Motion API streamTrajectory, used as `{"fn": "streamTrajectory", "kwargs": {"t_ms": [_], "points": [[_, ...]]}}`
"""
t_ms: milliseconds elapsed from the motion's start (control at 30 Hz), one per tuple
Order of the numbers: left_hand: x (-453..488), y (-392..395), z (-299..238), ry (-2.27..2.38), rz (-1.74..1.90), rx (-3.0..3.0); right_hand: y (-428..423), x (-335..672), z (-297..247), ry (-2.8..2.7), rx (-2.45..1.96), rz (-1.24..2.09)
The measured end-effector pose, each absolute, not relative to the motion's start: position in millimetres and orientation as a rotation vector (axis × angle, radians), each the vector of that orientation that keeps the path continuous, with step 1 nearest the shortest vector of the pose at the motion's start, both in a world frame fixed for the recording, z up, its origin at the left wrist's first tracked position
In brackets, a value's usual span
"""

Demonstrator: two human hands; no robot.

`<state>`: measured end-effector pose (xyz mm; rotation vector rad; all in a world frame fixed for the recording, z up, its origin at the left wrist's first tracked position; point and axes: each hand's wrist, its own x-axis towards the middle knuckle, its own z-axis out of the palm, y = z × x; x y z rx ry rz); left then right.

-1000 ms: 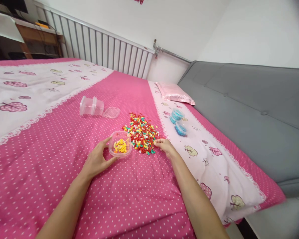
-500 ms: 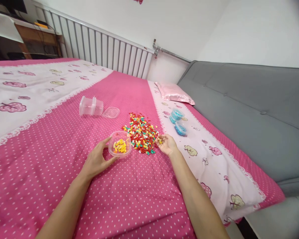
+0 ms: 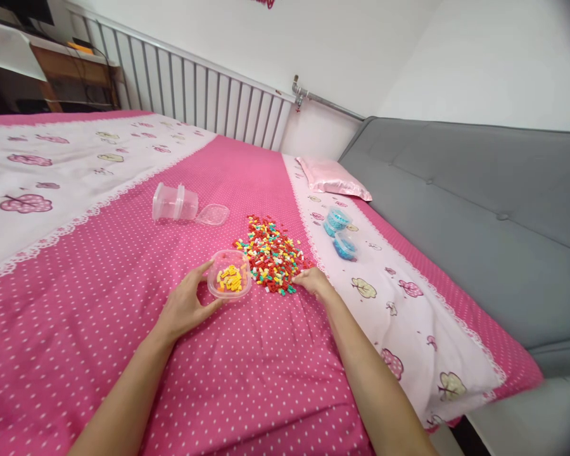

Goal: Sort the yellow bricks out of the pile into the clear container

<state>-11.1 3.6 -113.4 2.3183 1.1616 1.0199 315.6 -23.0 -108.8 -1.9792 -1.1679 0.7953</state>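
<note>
My left hand [image 3: 187, 307] is curved round the near left side of a clear plastic tub [image 3: 211, 286], thumb and fingers on its rim. Small yellow pieces [image 3: 230, 278] lie inside it. Just to the right, a heap of small red, yellow, green and white pieces [image 3: 272, 256] spreads over the bed. My right hand [image 3: 313, 282] is at the heap's right edge, palm turned down and fingers closed together, fingertips touching the pieces. Its palm is hidden, and so are the yellow pieces seen in it a moment earlier.
Stacked clear tubs [image 3: 175, 202] lie on their side at the back left, beside a clear lid [image 3: 213, 214]. Two tubs of blue pieces [image 3: 344, 246] stand on the right. Farther back are a pink pillow [image 3: 332, 176] and a grey headboard [image 3: 465, 209].
My right hand has turned from palm up, with yellow pieces showing in its fingers, to palm down, and shifted slightly left onto the heap's edge. My left hand and the tub stay put.
</note>
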Motion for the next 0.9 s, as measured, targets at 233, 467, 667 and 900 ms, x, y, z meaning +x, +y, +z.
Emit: {"fn": "streamTrajectory", "kwargs": {"t_ms": [233,467,667,900], "points": [[-11,3,-112,1.163,1.010,2.330,-20,312,-104,-1.203,-2.112,0.794],[-10,3,-112,1.169,1.010,2.305,-25,306,-99,-1.015,-1.953,0.978],[-11,3,-114,1.169,1.002,2.291,-27,301,-74,-0.737,-1.540,1.283],[-10,3,-114,1.164,1.004,2.307,-31,299,-47,-0.499,-1.169,1.442]]}}
